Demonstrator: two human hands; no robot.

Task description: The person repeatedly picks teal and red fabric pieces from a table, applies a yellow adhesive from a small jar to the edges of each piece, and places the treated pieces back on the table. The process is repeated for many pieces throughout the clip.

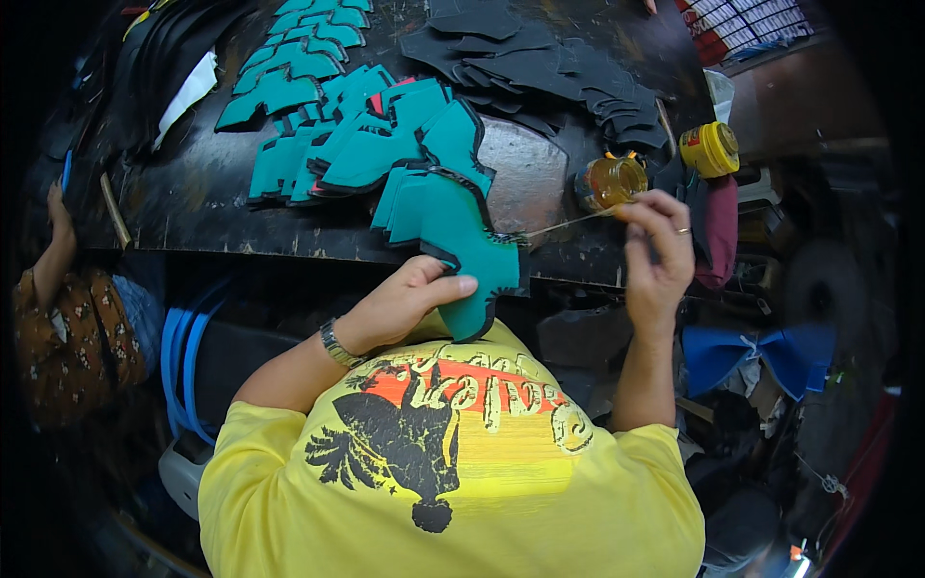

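My left hand (pixel 409 299) grips a teal shoe-upper piece (pixel 458 222) with black edges, its thumb on top, at the front edge of the table. The piece overlaps several similar teal pieces behind it. My right hand (pixel 660 241), to the right, pinches a thin pale stick (pixel 568 225) between thumb and fingers. The stick's far end reaches the notched black edge of the teal piece; whether it has bristles there cannot be made out. Just beyond my right fingers stands an open glass jar (pixel 617 181) of amber liquid, probably glue.
Stacked teal pieces (pixel 289 87) and black pieces (pixel 549 67) cover the far side of the dark table (pixel 193 217). A yellow tub (pixel 710 149) stands at the right edge by a maroon cloth (pixel 718 231). At far left, another person's hand (pixel 60 217) is beside the table.
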